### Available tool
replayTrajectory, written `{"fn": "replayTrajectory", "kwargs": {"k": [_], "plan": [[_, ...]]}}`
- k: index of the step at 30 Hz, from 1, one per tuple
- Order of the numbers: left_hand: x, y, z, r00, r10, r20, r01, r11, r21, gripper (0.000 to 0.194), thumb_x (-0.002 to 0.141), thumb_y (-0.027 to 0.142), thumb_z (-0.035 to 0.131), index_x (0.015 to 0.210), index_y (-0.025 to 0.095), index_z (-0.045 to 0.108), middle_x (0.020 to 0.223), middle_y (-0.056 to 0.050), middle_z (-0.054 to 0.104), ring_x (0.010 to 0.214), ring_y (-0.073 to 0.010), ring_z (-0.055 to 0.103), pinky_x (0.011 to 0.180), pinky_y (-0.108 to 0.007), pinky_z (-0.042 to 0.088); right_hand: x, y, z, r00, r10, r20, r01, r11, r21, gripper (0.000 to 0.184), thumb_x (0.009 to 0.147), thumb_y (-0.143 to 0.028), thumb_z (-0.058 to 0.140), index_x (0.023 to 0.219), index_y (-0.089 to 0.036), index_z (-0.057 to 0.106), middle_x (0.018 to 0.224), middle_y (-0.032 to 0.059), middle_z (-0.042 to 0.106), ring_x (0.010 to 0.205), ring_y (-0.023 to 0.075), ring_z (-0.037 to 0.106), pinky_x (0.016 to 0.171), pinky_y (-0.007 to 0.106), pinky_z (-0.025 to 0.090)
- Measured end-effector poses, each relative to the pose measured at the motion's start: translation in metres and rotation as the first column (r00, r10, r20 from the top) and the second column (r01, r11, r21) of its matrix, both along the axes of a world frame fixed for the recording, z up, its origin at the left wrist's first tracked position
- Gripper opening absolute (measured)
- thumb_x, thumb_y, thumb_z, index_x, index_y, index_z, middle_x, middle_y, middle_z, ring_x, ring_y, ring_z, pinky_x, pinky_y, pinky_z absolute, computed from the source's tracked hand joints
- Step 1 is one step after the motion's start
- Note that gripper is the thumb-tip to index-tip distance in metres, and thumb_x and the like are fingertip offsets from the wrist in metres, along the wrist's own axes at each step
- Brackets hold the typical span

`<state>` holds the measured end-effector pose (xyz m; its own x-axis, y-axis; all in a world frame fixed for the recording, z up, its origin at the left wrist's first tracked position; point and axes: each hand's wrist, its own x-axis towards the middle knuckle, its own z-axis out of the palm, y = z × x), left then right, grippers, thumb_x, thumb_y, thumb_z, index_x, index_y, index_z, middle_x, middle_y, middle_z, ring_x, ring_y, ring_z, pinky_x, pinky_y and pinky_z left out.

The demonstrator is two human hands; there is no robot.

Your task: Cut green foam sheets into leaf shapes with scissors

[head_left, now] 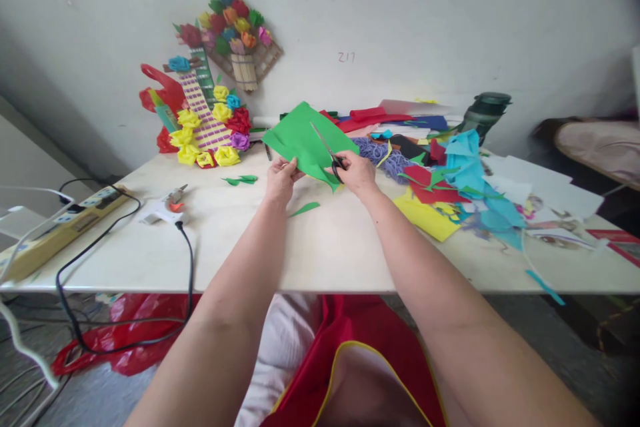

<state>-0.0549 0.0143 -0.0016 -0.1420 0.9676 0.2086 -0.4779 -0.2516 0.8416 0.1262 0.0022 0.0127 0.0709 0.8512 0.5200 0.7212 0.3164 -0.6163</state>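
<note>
My left hand point(284, 177) pinches the lower left edge of a green sheet point(306, 133), which looks like craft felt or paper and is held up over the table. In my right hand point(357, 173) is a pair of scissors point(325, 140) with black handles. Their blades point up and to the left, lying against the sheet near its right part; how far apart they are is hard to make out. A green leaf-shaped cutout point(306, 208) rests on the tabletop just below the sheet. Several smaller green leaf pieces point(240, 180) lie to the left of my left hand.
A glue gun point(167, 208) with a black cord sits at left beside a power strip point(65, 230). Flower decorations point(210, 120) lean on the wall. Coloured scraps point(433, 187), purple yarn point(385, 159) and a dark green bottle point(483, 117) are on the right.
</note>
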Motion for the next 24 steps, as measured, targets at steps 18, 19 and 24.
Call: {"fn": "replayTrajectory", "kwargs": {"k": [18, 19, 24], "plan": [[-0.003, 0.014, -0.01, 0.975, 0.107, 0.194, -0.108, 0.994, -0.005, 0.03, 0.062, 0.018, 0.069, 0.063, 0.019, 0.039, 0.069, 0.002, 0.063, 0.072, -0.0094, 0.063, 0.08, -0.027, 0.05, -0.007, -0.013, 0.002, 0.735, 0.488, -0.471, -0.641, 0.725, -0.25, 0.039, 0.059, -0.041, 0.075, 0.082, -0.013, 0.059, 0.05, -0.0046, 0.053, 0.041, 0.0072, 0.045, 0.04, 0.02, 0.038], [-0.004, 0.014, -0.011, 0.973, 0.099, 0.206, -0.099, 0.995, -0.01, 0.029, 0.061, 0.018, 0.07, 0.064, 0.019, 0.041, 0.068, 0.002, 0.063, 0.071, -0.0093, 0.063, 0.08, -0.027, 0.049, -0.004, -0.014, 0.002, 0.718, 0.506, -0.478, -0.671, 0.685, -0.284, 0.037, 0.06, -0.041, 0.075, 0.08, -0.013, 0.059, 0.05, -0.0042, 0.053, 0.04, 0.0068, 0.045, 0.038, 0.02, 0.038], [-0.006, 0.012, -0.01, 0.97, 0.144, 0.195, -0.128, 0.987, -0.094, 0.024, 0.062, 0.02, 0.071, 0.068, 0.019, 0.048, 0.065, 0.005, 0.06, 0.063, -0.0064, 0.059, 0.067, -0.019, 0.046, 0.013, -0.011, -0.001, 0.691, 0.567, -0.448, -0.723, 0.55, -0.419, 0.033, 0.067, -0.043, 0.071, 0.068, -0.013, 0.056, 0.049, -0.0023, 0.056, 0.035, 0.0052, 0.046, 0.033, 0.017, 0.033]]}}
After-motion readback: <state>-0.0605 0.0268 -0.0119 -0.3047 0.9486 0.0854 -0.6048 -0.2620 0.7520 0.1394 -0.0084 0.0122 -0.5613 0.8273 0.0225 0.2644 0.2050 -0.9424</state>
